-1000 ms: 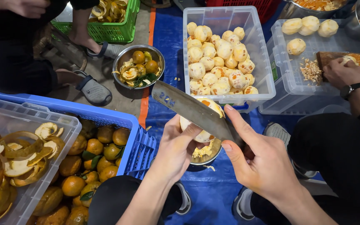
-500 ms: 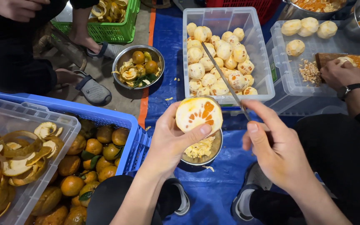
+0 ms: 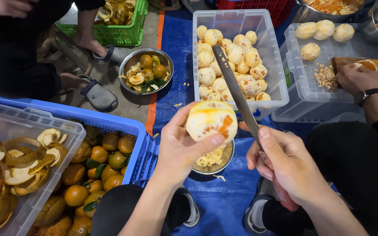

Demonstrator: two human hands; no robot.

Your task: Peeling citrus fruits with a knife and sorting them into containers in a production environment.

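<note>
Gripping the half-peeled orange (image 3: pixel 211 120) firmly above the small steel bowl (image 3: pixel 222 161), the left hand (image 3: pixel 181 148) should turn it slowly while the right hand (image 3: pixel 287 162), closed on the knife (image 3: pixel 237 94), shaves shallowly

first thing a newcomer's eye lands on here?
Dead centre: the left hand holds up a peeled orange, pale with orange patches, while the right hand grips a long knife pointing up beside it. Behind them a clear tub is heaped with peeled fruit; at lower left a blue crate holds unpeeled oranges.
</note>
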